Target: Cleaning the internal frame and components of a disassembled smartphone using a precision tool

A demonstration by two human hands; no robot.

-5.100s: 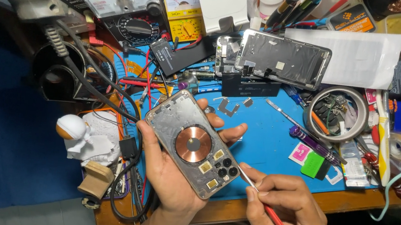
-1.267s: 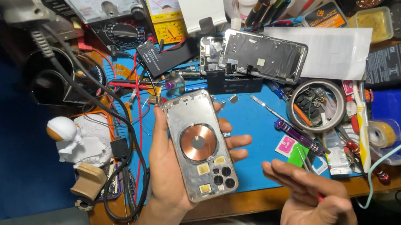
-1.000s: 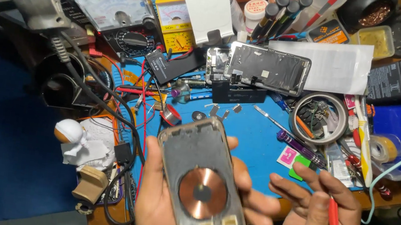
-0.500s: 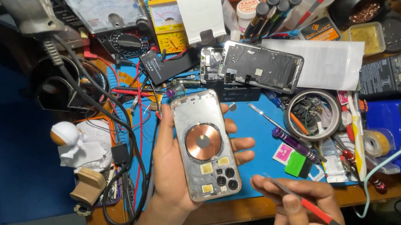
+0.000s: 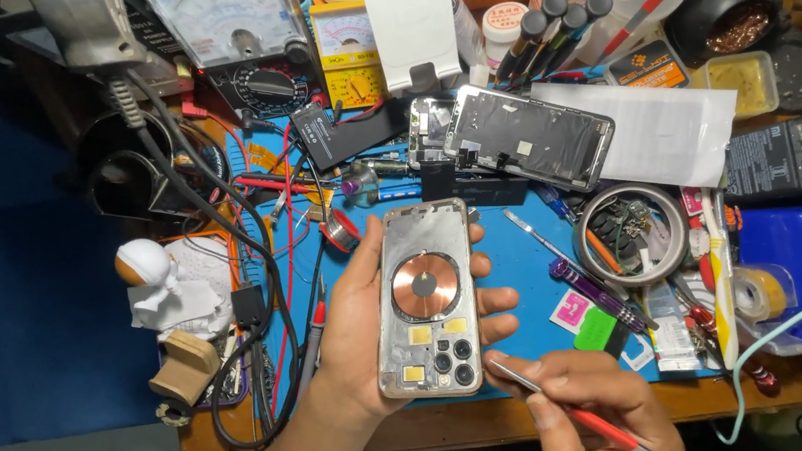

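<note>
Left hand [image 5: 358,337] clamped around stripped phone housing [image 5: 428,299] above near bench edge, right hand [image 5: 599,435] pinching red-handled tweezers [image 5: 599,432] just right of it; a slipped tip might gouge the copper coil [image 5: 425,285].

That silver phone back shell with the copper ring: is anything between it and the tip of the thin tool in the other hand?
Nothing visible. The left hand holds the silver phone back shell; the right hand's red-handled metal tool has its tip just beside the shell's lower right corner.

Phone repair workshop: analog multimeter [image 5: 237,31], detached phone screen [image 5: 530,137], cluttered bench.
</note>
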